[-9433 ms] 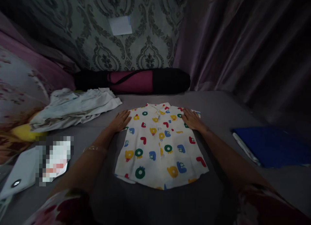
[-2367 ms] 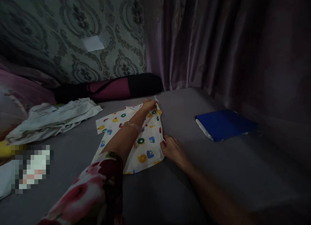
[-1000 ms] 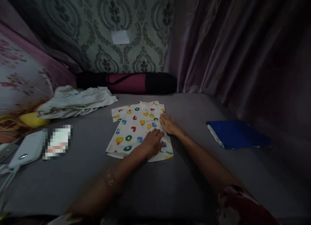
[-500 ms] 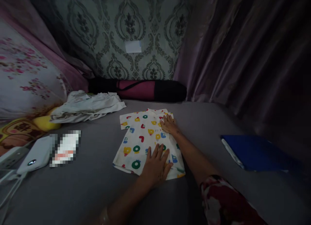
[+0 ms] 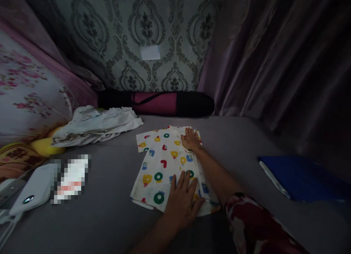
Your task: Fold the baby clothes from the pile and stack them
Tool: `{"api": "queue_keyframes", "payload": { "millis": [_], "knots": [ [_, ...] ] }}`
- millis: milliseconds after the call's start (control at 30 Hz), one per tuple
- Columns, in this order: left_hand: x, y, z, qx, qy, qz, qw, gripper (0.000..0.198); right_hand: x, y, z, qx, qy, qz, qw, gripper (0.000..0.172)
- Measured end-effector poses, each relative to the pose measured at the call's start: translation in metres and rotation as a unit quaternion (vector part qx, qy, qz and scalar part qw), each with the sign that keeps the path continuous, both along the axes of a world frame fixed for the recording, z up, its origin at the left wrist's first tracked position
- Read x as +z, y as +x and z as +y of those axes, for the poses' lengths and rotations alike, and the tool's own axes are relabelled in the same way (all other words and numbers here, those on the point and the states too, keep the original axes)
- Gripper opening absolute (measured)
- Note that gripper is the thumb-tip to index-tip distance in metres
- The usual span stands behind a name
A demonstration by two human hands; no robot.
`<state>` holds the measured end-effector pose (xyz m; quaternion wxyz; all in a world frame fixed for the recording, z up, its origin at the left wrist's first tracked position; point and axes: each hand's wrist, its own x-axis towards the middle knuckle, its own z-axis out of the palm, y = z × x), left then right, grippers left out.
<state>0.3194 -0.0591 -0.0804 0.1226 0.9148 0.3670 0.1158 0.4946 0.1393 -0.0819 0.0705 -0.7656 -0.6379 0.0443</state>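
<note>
The collared, short-sleeved printed shirt (image 5: 168,170) lies at 6 o'clock from view centre. Left hand (image 5: 180,201), fingers wide, rests at its 5 o'clock; right hand (image 5: 191,140), fingers slightly apart, at 1. Light, even palm pressure should flatten creases without dragging.

Left grip (image 5: 181,201), right grip (image 5: 191,139) flat

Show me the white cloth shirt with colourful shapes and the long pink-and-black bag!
White cloth shirt with colourful shapes (image 5: 170,165): head view, middle of its front.
Long pink-and-black bag (image 5: 158,105): head view, pink middle section.
</note>
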Motion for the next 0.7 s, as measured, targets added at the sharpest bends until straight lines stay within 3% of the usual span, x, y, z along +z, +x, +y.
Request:
{"api": "queue_keyframes", "payload": {
  "millis": [133,333,400,500,700],
  "knots": [
    [-0.001,0.0,0.0,0.001,0.0,0.001,1.0,0.062,-0.01,0.0,0.001,-0.004,-0.005,0.003,1.0,0.068],
    [0.004,-0.005,0.006,-0.001,0.007,-0.008,1.0,0.059,0.006,0.0,0.009,-0.008,-0.066,0.017,0.998,0.068],
    [0.003,-0.008,0.01,0.021,0.033,-0.012,0.999,0.058,0.009,-0.006,0.01,0.002,-0.045,0.011,0.999,0.066],
    [-0.004,-0.013,0.016,0.077,0.081,-0.006,0.994,0.059,0.006,-0.018,0.008,0.029,0.007,-0.001,1.0,0.064],
    [-0.022,-0.012,0.016,0.126,0.093,0.03,0.987,0.063,-0.004,-0.02,0.007,0.03,-0.019,0.004,0.999,0.065]
  ]
}}
